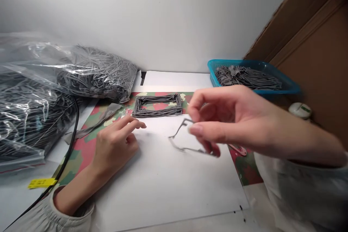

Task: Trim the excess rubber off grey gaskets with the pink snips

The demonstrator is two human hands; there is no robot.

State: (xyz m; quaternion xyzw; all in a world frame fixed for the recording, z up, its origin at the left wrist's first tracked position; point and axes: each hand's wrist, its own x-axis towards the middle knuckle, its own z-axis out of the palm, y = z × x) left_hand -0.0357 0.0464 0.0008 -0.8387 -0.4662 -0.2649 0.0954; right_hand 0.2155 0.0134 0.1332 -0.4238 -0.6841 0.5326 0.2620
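Note:
Raised over the white sheet [168,185], my right hand [225,123] pinches a thin grey plastic frame [181,148] between thumb and fingers. The frame is open in the middle, slightly blurred, and partly hidden behind my fingers. My left hand [116,141] rests on the left side of the sheet with its fingers loosely bent and apart, holding nothing. Just beyond it lies a stack of similar grey rectangular frames [157,112], piled in line with one another on a camouflage-patterned mat [84,123].
Clear plastic bags [100,69] packed with grey plastic parts fill the left side. A blue basket [254,90] of grey parts stands at the back right, near a cardboard box [318,43]. A black cable [71,141] with a yellow tag [42,183] runs down the left.

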